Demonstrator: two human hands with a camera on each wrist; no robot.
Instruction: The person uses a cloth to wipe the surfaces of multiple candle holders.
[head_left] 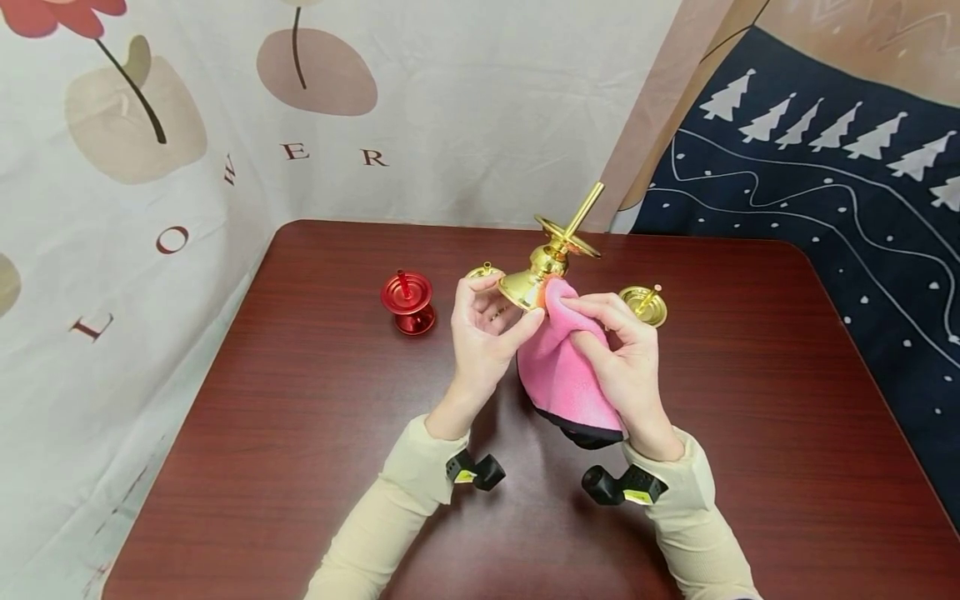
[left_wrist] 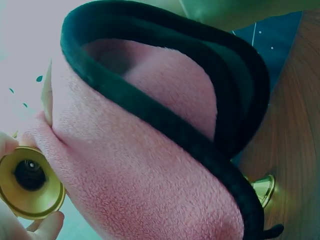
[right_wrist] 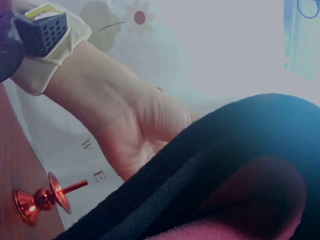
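In the head view a shiny gold candle holder (head_left: 543, 265) is tilted above the table, its spike pointing up and to the right. My left hand (head_left: 482, 337) grips the rim of its flared base between fingers and thumb. A pink cloth (head_left: 566, 379) with a black border is pinched by my right hand (head_left: 628, 358) and touches the side of the base. The left wrist view shows the hollow underside of the candle holder (left_wrist: 51, 194) beside the cloth (left_wrist: 135, 155), which fills most of that view. The cloth's black border (right_wrist: 165, 195) hides my right fingers in the right wrist view.
A red candle holder (head_left: 408, 304) stands upright on the brown table (head_left: 300, 417), left of my hands. Two more gold candle holders stand behind them: one (head_left: 483, 271) partly hidden by my left hand, another (head_left: 645, 307) beside my right hand. Printed fabric (head_left: 480, 108) hangs behind the table.
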